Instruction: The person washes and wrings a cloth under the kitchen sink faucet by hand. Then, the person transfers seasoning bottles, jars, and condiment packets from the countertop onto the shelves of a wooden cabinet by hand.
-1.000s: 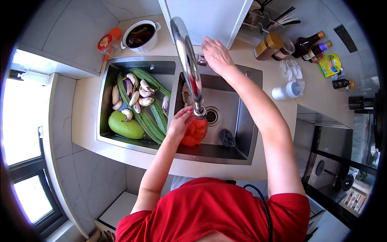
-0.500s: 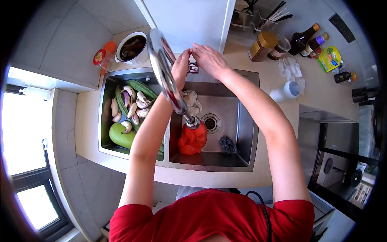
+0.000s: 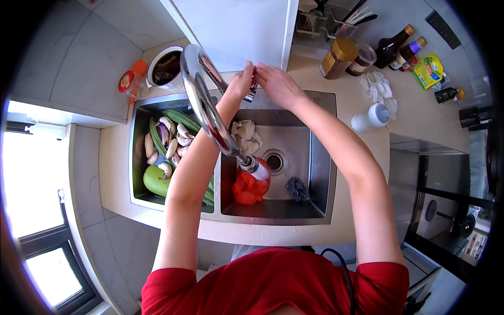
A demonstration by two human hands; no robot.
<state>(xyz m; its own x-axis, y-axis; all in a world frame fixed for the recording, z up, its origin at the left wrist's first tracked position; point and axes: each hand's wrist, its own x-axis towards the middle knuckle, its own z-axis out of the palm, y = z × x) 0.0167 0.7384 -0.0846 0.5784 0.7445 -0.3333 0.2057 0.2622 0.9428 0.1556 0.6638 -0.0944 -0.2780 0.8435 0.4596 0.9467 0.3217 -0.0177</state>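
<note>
At the back of the sink, my left hand [image 3: 239, 86] is closed at the lever of the chrome faucet handle [image 3: 250, 95]. My right hand [image 3: 279, 85] reaches the same handle from the right, its fingers stretched out with tips close to the left fingertips; their exact contact is hidden. The tall curved faucet [image 3: 207, 113] arches over my left forearm. From its spout, water [image 3: 261, 172] runs onto an orange-red plastic bag [image 3: 249, 191] in the right basin. A pale cloth [image 3: 247, 137] lies behind the bag, and a dark scouring pad [image 3: 297, 189] sits near the right wall.
The left basin [image 3: 137, 118] holds eggplants, long green gourds and a round green gourd [image 3: 155, 181]. A pot [image 3: 166, 67] of dark liquid and a red-lidded jar [image 3: 127, 83] stand behind it. On the right counter are a white bottle [image 3: 370, 117], white gloves [image 3: 379, 90] and several sauce bottles.
Water now streams from the spout onto the bag; none showed before. The faucet handle has shifted and my hands have moved slightly down, with the right fingers closer to it.
</note>
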